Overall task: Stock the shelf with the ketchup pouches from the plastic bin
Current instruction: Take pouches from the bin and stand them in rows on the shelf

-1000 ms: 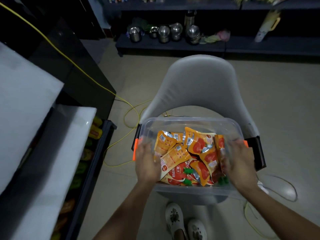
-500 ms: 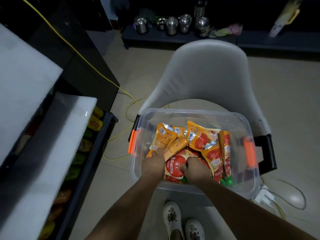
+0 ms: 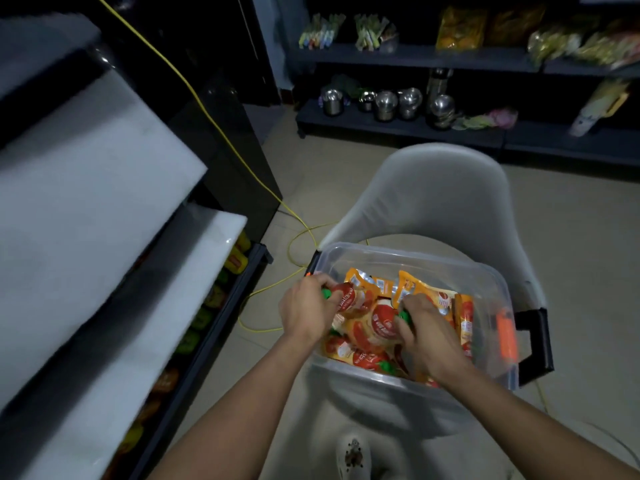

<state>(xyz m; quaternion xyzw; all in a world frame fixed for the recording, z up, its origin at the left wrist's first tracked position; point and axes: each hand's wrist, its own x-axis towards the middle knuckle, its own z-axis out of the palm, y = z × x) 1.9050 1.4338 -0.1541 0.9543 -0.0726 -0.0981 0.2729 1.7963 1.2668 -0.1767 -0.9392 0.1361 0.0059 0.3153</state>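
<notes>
A clear plastic bin [image 3: 485, 271] with orange latches sits on a grey chair [image 3: 443, 188] and holds several orange and red ketchup pouches [image 3: 433, 292] with green caps. My left hand [image 3: 304, 310] grips one ketchup pouch [image 3: 349, 297] by its green cap at the bin's left side, lifted a little above the pile. My right hand [image 3: 426, 337] is curled round the green cap of a second pouch [image 3: 382, 322] in the middle of the bin. The shelf unit [image 3: 114, 271] with white boards stands to my left.
The lowest level of the left shelf [image 3: 221, 296] holds several yellow, green and orange bottles. A yellow cable [image 3: 291, 244] runs across the floor beside the chair. Dark shelves [image 3: 398, 129] with steel pots and packets stand at the back. My white shoe [image 3: 353, 455] shows below.
Both hands went from the bin's sides into the pile and each took hold of a pouch. The left hand has now raised its pouch toward the bin's left edge. The view tilted up.
</notes>
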